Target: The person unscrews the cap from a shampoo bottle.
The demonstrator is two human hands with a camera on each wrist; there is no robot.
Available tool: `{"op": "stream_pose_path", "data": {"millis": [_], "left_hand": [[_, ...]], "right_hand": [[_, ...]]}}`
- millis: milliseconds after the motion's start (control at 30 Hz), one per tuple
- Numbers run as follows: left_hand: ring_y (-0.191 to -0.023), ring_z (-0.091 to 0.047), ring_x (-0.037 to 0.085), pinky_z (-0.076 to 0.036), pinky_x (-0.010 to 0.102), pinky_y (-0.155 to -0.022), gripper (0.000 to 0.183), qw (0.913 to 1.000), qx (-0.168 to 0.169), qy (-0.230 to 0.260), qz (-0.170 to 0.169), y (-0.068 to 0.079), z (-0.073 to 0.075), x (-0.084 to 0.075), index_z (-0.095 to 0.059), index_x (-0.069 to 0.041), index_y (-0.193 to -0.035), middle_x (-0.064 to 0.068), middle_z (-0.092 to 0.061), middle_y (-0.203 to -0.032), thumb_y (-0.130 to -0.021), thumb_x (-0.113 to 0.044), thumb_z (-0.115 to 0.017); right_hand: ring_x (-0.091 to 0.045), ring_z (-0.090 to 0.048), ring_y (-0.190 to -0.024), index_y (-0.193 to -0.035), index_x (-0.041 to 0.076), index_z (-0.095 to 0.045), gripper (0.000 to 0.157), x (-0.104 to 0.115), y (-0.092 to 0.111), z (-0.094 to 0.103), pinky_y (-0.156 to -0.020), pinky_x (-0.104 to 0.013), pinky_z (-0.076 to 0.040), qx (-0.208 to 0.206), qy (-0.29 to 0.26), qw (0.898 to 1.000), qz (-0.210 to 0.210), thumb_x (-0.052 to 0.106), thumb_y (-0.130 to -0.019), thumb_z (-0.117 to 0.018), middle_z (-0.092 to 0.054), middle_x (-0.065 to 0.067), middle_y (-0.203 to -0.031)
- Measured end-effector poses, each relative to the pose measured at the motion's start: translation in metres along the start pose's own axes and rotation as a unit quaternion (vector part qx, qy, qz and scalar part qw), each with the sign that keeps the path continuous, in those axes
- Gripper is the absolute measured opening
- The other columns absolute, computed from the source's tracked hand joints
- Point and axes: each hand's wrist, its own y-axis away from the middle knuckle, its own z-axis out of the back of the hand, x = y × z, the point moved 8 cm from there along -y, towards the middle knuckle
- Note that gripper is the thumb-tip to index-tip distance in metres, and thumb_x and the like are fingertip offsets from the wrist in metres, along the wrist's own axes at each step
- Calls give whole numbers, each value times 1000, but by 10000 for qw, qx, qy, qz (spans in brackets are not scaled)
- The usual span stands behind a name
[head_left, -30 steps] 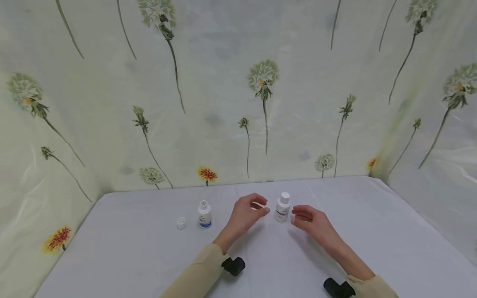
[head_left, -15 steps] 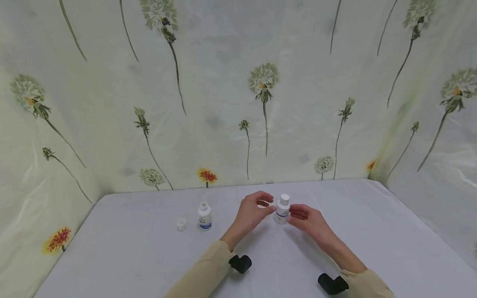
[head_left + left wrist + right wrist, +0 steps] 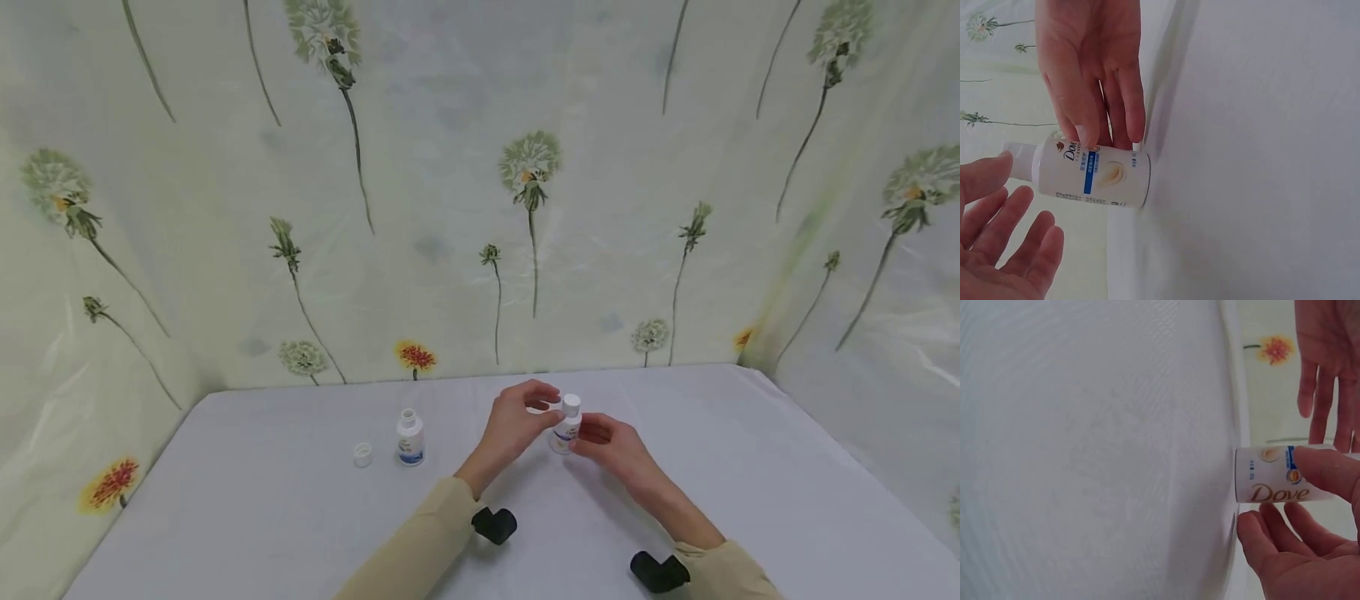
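Note:
A small white Dove bottle (image 3: 564, 433) with its white cap (image 3: 571, 405) on stands upright on the table, between both hands. My right hand (image 3: 617, 450) holds its body from the right; in the right wrist view the thumb lies over the label of the bottle (image 3: 1282, 492), with the fingers along the other side. At the cap, my left hand (image 3: 517, 423) has its thumb tip right at the edge. The left wrist view shows the other fingers of the left hand (image 3: 1004, 244) spread loosely, apart from the cap.
A second white bottle (image 3: 411, 442), uncapped, stands to the left on the white-covered table (image 3: 285, 517). Beside it lies a loose white cap (image 3: 363, 454). Behind the table hangs a flower-printed sheet (image 3: 442, 183).
Both hands have come in to the capped bottle: the right fingers have closed round its body, and the left hand has moved right to its cap. The uncapped bottle and loose cap stay put.

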Motion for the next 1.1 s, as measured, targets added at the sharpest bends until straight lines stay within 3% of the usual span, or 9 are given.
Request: {"op": "stream_pose_path", "data": {"millis": [267,433,633,800,1100], "left_hand": [[-103,-63,20,-51,27,-83,24,9990,-267,347,80,0,-7,2,-72,-17,-111,-9,-69,-103,-87,-16,-76],[-99,-63,17,-51,26,-80,20,9986,-362,374,83,-1,-7,3,-74,-17,-107,-10,-69,-98,-87,-14,-76],[-98,-63,18,-51,26,-81,20,9992,-267,301,3,-4,-7,1,-74,-15,-106,-10,-69,-97,-86,-12,-77],[-90,-63,9,-50,28,-81,20,9998,-150,158,-37,-5,-7,2,-74,-15,-104,-10,-69,-93,-84,-11,-79],[-87,-62,6,-49,29,-79,20,10000,16,44,42,-4,-7,3,-74,-17,-103,-11,-69,-89,-84,-13,-79]], "right_hand": [[-35,-58,-117,-135,-8,-50,52,3,-5,-4,-94,-39,-50,19,73,9998,209,13,-92,-70,-58,-25,-130],[-36,-59,-116,-133,-8,-52,50,5,-5,-6,-94,-42,-50,58,14,9997,244,10,-90,-71,-59,-25,-128],[-35,-59,-116,-131,-5,-55,47,5,-7,-6,-95,-44,-49,-55,228,9997,110,11,-90,-72,-61,-22,-127],[-31,-62,-108,-127,-2,-60,43,6,-8,-7,-94,-45,-50,-135,522,9984,148,13,-89,-74,-65,-18,-121],[-26,-62,-102,-124,0,-62,42,7,-3,-9,-88,-39,-53,-153,630,9977,174,13,-86,-76,-68,-13,-115]]}}
